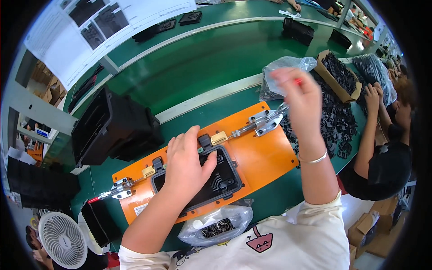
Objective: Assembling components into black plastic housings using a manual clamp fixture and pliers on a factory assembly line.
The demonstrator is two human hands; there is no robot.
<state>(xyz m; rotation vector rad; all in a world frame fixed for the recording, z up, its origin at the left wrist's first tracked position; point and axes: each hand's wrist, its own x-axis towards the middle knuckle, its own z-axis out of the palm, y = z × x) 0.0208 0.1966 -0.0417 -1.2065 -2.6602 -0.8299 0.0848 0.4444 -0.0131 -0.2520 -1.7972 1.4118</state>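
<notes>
Head view: I see an orange board (266, 155) on a green table (270, 193).
Black box (219, 180): sits in the orange board's middle.
Left hand (186, 157): spread wide, resting on the black box.
Right hand (302, 96): blurry, curled around a red handle (298, 81) near the orange board's far right corner.
Black bits (344, 128): heaped right of the orange board.

A white fan (63, 240) stands at 8 o'clock. White paper (105, 33) with dark pictures is between 10 and 11. Brown boxes (388, 209) sit at 4 o'clock.
</notes>
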